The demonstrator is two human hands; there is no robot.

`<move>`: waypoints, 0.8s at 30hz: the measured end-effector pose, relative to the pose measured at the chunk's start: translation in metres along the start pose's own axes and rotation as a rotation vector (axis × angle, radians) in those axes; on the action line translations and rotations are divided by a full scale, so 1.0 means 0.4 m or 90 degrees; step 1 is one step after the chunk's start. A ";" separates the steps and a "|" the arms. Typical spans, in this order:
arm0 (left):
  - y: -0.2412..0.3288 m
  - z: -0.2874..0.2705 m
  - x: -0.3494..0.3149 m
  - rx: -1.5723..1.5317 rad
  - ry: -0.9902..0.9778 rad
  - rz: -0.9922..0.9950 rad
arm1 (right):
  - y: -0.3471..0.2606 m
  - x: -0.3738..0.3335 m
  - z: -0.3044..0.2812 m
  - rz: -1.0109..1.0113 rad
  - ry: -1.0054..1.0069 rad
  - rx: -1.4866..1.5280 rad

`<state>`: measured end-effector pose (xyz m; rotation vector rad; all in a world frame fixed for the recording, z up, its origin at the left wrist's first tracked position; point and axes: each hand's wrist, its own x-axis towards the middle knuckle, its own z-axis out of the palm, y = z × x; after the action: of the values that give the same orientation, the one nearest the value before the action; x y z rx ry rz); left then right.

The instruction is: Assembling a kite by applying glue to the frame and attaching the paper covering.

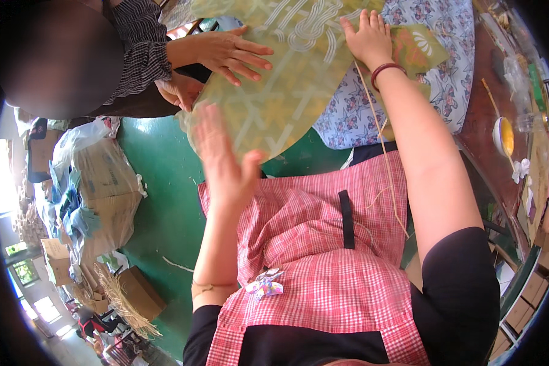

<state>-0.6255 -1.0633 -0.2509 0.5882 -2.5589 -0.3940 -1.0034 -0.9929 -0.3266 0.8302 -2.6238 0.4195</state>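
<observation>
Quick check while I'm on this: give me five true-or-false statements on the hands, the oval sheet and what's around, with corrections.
1. The right hand is at the right side of the oval yellow-green sheet. True.
2. The left hand grips a pair of scissors. False: it is open, motion-blurred, by the sheet's lower-left edge, with no scissors.
3. A co-worker's hand is spread over the sheet's left part. True.
4. The small bowl stands left of the left hand. False: it is on the right, beyond the right forearm.
5. The apron is plain blue. False: it is red-and-white checked.
</observation>
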 end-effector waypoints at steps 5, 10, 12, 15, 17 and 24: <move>0.129 0.145 0.181 -0.021 -0.080 0.174 | -0.016 -0.006 -0.007 0.031 0.017 0.035; 0.120 0.322 0.325 -0.058 -0.007 0.149 | -0.024 -0.007 -0.015 0.043 0.011 0.039; 0.088 0.345 0.382 -0.005 0.029 0.106 | -0.032 -0.006 -0.023 0.049 0.011 0.035; 0.025 0.365 0.425 0.073 0.037 0.007 | -0.034 -0.009 -0.021 0.047 0.017 0.050; 0.009 0.370 0.432 0.086 -0.006 -0.068 | -0.029 -0.009 -0.021 0.051 0.021 0.049; 0.106 0.390 0.335 0.085 -0.095 0.086 | -0.015 -0.009 -0.002 0.052 0.042 0.040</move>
<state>-0.8257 -1.0639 -0.3143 0.4436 -2.7660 -0.2296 -0.9969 -0.9955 -0.3262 0.7178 -2.6015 0.5447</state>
